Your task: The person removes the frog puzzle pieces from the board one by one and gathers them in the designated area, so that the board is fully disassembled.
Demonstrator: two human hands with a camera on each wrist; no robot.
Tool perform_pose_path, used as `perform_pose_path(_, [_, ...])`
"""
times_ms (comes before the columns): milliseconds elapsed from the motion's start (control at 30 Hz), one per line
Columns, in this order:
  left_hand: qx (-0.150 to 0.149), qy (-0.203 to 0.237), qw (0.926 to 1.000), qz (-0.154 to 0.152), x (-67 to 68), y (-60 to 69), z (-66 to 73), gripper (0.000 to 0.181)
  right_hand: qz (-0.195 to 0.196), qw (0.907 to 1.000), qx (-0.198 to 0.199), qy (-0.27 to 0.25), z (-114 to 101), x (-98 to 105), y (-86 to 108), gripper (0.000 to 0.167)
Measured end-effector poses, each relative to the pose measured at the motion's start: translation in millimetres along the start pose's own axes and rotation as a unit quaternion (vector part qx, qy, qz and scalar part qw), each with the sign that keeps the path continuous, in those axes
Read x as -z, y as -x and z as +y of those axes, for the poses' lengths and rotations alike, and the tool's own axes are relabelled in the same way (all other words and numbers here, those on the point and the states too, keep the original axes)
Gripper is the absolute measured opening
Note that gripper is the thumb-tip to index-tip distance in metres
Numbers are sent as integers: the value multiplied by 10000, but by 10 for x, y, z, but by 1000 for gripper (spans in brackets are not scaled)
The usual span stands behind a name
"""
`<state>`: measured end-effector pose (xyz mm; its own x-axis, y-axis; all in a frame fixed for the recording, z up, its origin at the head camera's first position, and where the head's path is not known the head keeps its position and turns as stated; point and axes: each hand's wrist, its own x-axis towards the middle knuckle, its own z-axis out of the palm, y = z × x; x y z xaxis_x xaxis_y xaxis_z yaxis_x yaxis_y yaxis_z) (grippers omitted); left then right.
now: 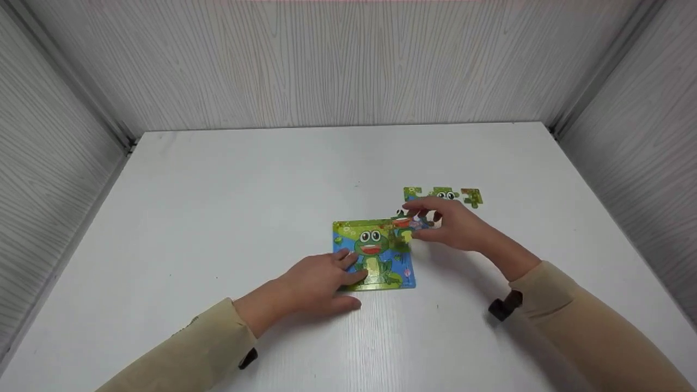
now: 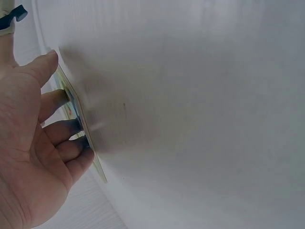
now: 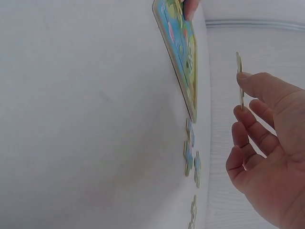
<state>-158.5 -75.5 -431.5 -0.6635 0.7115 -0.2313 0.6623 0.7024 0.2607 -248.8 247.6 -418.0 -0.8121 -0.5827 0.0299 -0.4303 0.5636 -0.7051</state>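
Observation:
A square jigsaw board [image 1: 387,260] with a green frog picture lies flat on the table. My left hand [image 1: 320,280] rests on its lower left part, fingers spread over the picture and thumb on the tabletop. In the left wrist view, the fingertips touch the board. At the board's upper right corner, my right hand [image 1: 454,224] pinches a puzzle piece [image 3: 239,62] between thumb and finger. The right wrist view shows that piece edge-on, raised off the table; its picture side is hard to make out.
Beyond the right hand lie loose frog puzzle pieces, among them a green corner piece [image 1: 412,193], one with eyes [image 1: 445,193] and a brownish-green one [image 1: 472,197]. The hand partly covers others. Wood-grain panels [image 1: 348,65] wall the white table [image 1: 218,179] at back and sides.

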Motion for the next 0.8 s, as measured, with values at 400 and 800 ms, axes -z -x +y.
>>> perform_pose_path(400, [-73, 147, 9997, 171, -36, 7, -24, 61, 307, 9980, -531, 140, 366, 285, 235, 52])
perform_pose_path(800, [43, 106, 9999, 97, -46, 1, -28, 63, 456, 9914, -1201, 258, 616, 392, 364, 52])
